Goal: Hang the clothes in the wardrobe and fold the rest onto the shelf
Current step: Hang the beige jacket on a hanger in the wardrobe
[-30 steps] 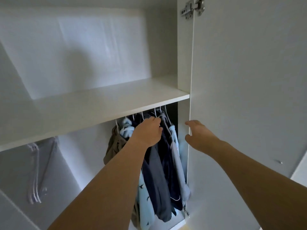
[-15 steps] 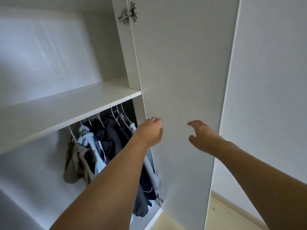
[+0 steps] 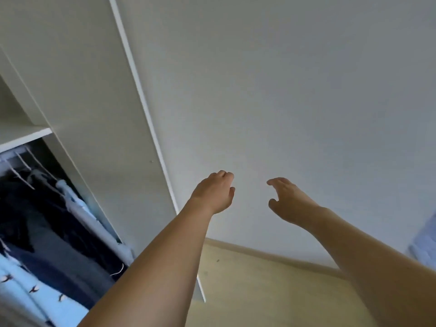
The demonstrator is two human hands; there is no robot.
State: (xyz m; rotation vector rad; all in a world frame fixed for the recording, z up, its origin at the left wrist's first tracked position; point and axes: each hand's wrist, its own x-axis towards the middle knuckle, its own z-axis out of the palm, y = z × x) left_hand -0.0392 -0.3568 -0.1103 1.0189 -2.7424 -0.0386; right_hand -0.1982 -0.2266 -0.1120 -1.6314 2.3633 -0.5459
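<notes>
**Both hands empty, turned off the wardrobe toward next garment**

Left hand (image 3: 215,192) is held out in front of the wall (image 3: 306,90), fingers loosely curled, nothing gripped. Right hand (image 3: 286,200) is alongside, fingers relaxed and spread, also empty. Hung clothes (image 3: 47,223) are seen on hangers under the shelf (image 3: 23,135), at the frame's left edge, beside the open wardrobe door (image 3: 94,114). No loose garment can be made out; a pale blue blur (image 3: 424,241) at the right edge cannot be identified.

Step judged: fetching the next item. It is best picked up by the shoulders or collar so it can be hung or folded without regripping. The door edge should be cleared by the left arm when turning back. Blur is heavy; detail is limited.
</notes>
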